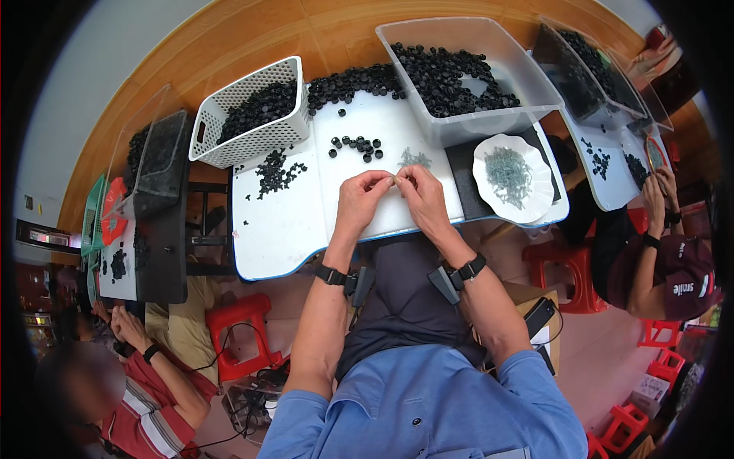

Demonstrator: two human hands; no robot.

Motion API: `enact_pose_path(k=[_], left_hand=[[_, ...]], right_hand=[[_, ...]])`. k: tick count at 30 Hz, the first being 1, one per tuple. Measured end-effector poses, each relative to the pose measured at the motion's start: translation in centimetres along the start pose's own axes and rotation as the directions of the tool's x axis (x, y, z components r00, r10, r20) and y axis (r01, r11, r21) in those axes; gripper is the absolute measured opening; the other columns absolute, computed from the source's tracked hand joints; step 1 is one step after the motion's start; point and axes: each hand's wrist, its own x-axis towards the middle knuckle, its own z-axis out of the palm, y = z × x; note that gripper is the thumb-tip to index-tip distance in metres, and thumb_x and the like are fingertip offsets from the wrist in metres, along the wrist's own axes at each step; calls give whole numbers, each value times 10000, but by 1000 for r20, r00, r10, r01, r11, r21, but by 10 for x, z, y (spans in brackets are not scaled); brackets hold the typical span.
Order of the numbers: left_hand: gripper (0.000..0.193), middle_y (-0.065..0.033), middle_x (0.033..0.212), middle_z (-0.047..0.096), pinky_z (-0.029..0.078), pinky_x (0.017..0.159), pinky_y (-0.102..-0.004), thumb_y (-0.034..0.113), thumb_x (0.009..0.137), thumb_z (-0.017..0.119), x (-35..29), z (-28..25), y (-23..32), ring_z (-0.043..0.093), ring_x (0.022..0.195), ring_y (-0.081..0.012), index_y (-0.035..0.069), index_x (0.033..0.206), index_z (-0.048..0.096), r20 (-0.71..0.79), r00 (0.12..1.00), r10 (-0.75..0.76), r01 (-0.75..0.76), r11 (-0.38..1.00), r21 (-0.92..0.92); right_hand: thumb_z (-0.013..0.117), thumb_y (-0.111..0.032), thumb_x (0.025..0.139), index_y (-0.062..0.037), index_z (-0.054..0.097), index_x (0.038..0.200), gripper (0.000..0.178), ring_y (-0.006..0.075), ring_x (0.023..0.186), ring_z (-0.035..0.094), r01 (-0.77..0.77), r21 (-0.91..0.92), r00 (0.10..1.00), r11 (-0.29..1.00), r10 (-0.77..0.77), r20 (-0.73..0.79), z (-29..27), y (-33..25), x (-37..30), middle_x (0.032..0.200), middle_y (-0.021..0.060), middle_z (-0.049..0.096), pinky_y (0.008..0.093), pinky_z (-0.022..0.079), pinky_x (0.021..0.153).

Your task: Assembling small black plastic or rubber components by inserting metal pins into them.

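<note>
My left hand [362, 200] and my right hand [424, 200] meet fingertip to fingertip over the front of the white table top [294, 229]. Both are closed in a pinch, and what sits between the fingers is too small to make out. Just beyond my right fingers lies a loose patch of small clear pieces [414, 158]. Several round black caps [356, 144] stand in a loose group past my left fingers. Further left is a scatter of tiny black parts [277, 174]. To the right, a white scalloped plate [540, 197] holds a heap of small clear pieces [508, 176].
A white perforated basket [218, 155] and a large clear bin [489, 121], both with black parts, stand at the back. Heaped black caps [355, 83] lie between them. People work at tables on both sides. Red stools [241, 336] stand on the floor.
</note>
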Motion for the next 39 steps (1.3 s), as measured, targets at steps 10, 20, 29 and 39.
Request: enact_pose_path(k=[10,20,29,39], left_hand=[[191,-26,850,746,505,683,-228,147,950,749,-5,3,8,624,742,-63,-14,1046,782,-50,999,20,-10,980,200],[199,-30,934,747,528,769,-230,127,988,707,-3,3,-1,651,839,-73,-32,1098,751,-45,999,24,-22,998,61],[183,-29,927,750,536,778,-233,124,976,726,-2,1,-7,661,845,-77,-22,1080,758,-61,998,25,-23,1000,18],[159,-89,872,770,546,680,-285,133,916,762,-9,9,1,680,715,-132,7,1012,774,-155,975,161,-126,969,212]], right_hand=[[627,-136,967,3,631,956,139,267,748,621,-31,-34,999,999,32,26,-3,4,2,840,139,629,386,484,699],[639,-140,962,4,648,957,144,249,735,627,-78,48,996,996,76,43,0,1,1,835,131,648,381,492,698],[658,-138,953,6,669,958,144,238,737,633,-37,-52,999,998,38,22,2,-2,0,855,122,670,365,501,699],[741,-101,877,-2,744,933,113,174,640,659,8,-70,998,998,-13,-67,2,-3,0,831,117,737,310,521,617]])
